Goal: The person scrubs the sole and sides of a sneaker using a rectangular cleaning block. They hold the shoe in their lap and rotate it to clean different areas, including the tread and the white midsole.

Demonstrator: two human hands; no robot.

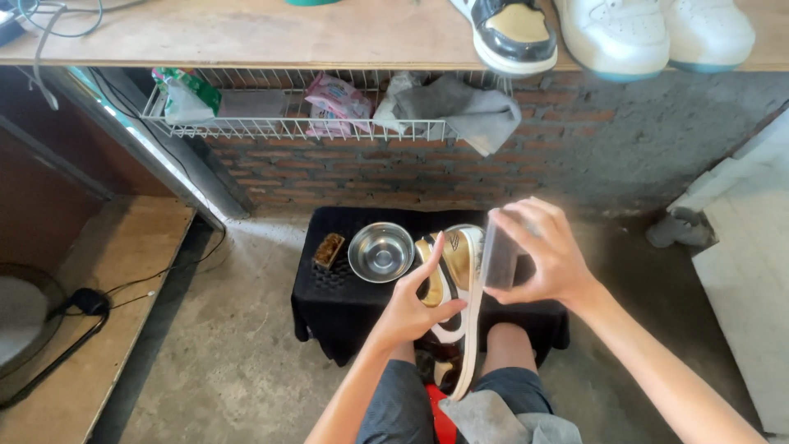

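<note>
sneaker: gold, black and white sneaker [454, 296] held over the person's lap, front edge of the black-draped tabletop [345, 316] just behind it
sneaker axis: long axis runs near-vertical in view, one end toward the bowl side, the other down between the knees; sole edge faces right
left hand: left hand [415, 308] on the sneaker's left side, fingers curled onto the upper, thumb up; clamped on it
right hand: right hand [542, 259] just right of the sneaker, raised, fingers wrapped round a dark, block-shaped object [500, 256]; motion-blurred, kind unclear
nearer hand: left already touching; right's block beside the sole edge, contact cannot be told
nearby: steel bowl [380, 252] and brown brush [329, 250] on tabletop, left of sneaker, untouched
above: wire rack [288, 127] with grey cloth [468, 111]; more shoes [608, 33] on wooden shelf [246, 37]
</note>
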